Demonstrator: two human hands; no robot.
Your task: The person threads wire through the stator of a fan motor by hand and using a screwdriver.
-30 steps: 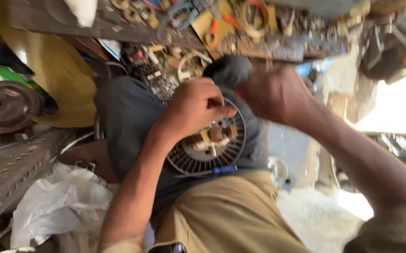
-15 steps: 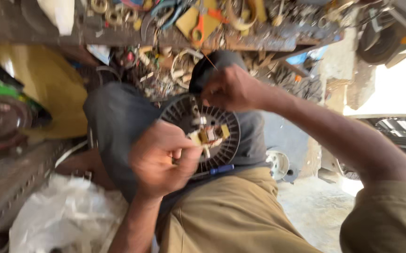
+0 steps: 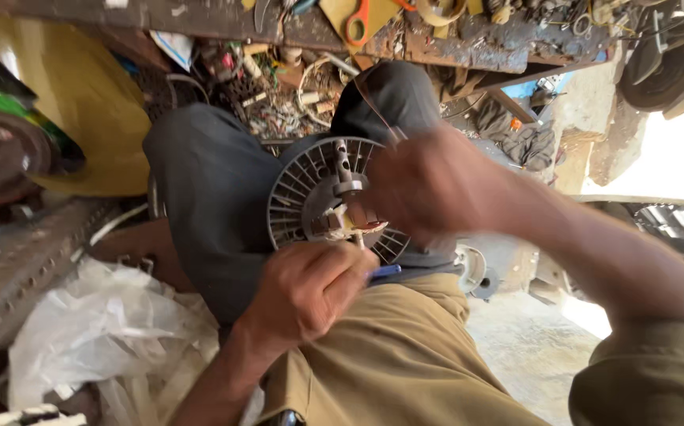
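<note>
- Slotted grey disc (image 3: 304,197): round, with radial ribs; rests on the person's lap between the dark trouser knees (image 3: 215,181), its flat face turned up toward the camera and slightly left. Being round, it has no clear long axis across the face.
- Metal shaft (image 3: 343,162): rises from the disc's hub, tilted toward the top of the view.
- Copper-and-white parts (image 3: 340,225): sit at the hub, just beside both hands.
- Left hand (image 3: 306,288): clenched into a fist at the disc's lower edge, closed on a thin tool with a blue handle (image 3: 385,271); the handle end pokes out to the right.
- Right hand (image 3: 429,185): blurred, lies over the disc's right half and hides it; whether it grasps anything, I cannot tell.
- Khaki shirt (image 3: 405,355): below the disc, in the foreground.
- White plastic sheeting (image 3: 97,323): crumpled, lower left.
- Yellow curved panel (image 3: 81,95): upper left, behind the knee.
- Cluttered workbench edge (image 3: 468,35): across the top, with orange-handled scissors (image 3: 357,24).
</note>
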